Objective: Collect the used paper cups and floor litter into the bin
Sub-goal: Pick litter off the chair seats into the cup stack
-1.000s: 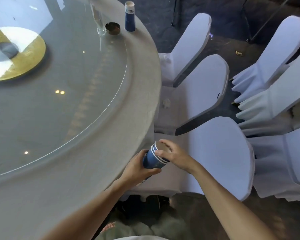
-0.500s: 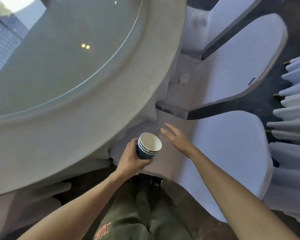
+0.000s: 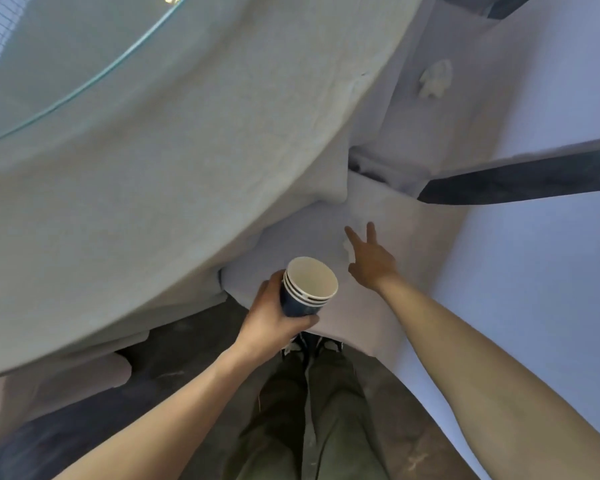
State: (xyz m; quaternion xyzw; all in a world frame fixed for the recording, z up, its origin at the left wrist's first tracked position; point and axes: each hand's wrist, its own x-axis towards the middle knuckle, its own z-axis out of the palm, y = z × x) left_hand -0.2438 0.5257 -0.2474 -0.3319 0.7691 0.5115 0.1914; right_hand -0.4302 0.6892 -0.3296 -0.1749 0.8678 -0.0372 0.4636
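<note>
A round surface (image 3: 160,188) draped in pale cloth fills the upper left, a glass top (image 3: 49,46) resting on it and its curved edge sweeping down toward the middle. White-covered chairs (image 3: 534,271) crowd the right side, their seats tucked just beside the surface's edge. The person stands between surface and chairs on a dark floor (image 3: 174,362), olive trousers (image 3: 312,427) and dark shoes (image 3: 310,344) visible below the arms.

The left hand (image 3: 271,320) grips a stack of paper cups (image 3: 307,289), blue outside and white within, fingers curled round the blue wall and thumb at the rims; the nested stack is held tilted, mouth up, above the near chair seat, just off the surface's edge. The right hand (image 3: 369,259) reaches over that seat with fingers (image 3: 371,233) released and straight, two of them spread forward, their tips near a small white scrap of crumpled paper (image 3: 346,244) lying on the seat; whether they touch it cannot be told. A larger wad of crumpled white tissue (image 3: 434,79) lies on the seat of the next chair, well apart from both hands.
</note>
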